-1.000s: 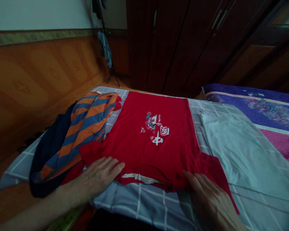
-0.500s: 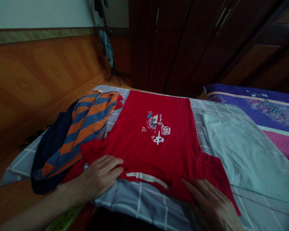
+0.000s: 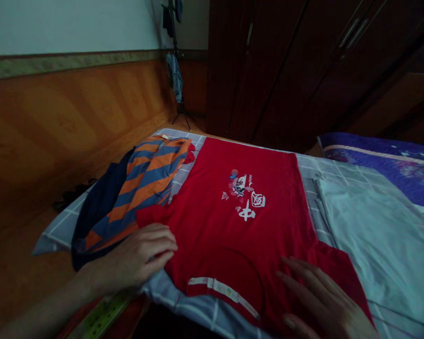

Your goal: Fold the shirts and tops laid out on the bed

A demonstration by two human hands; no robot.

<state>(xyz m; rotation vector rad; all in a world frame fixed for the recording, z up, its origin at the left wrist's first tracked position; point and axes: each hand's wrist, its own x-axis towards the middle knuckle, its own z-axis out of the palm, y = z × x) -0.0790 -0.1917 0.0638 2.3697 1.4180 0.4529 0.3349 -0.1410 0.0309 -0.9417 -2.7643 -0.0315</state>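
A red T-shirt with a printed front lies spread on a grey checked cloth, its neckline with a white band toward me. My left hand rests at the shirt's left shoulder, near the sleeve, fingers bent and close together, with no cloth visibly pinched. Over the shirt's right shoulder, my right hand has its fingers stretched out and apart, holding nothing.
Striped orange and blue clothing lies over dark blue cloth on the left. Pale folded fabric is on the right. Beyond stand a clothes rack and a dark wardrobe. A green patterned object sits below my left wrist.
The view has shifted, so the scene sits farther right. The shirt's neckline, earlier bunched, now lies flatter and rounder. My right hand's fingers have spread and released the shirt's edge.
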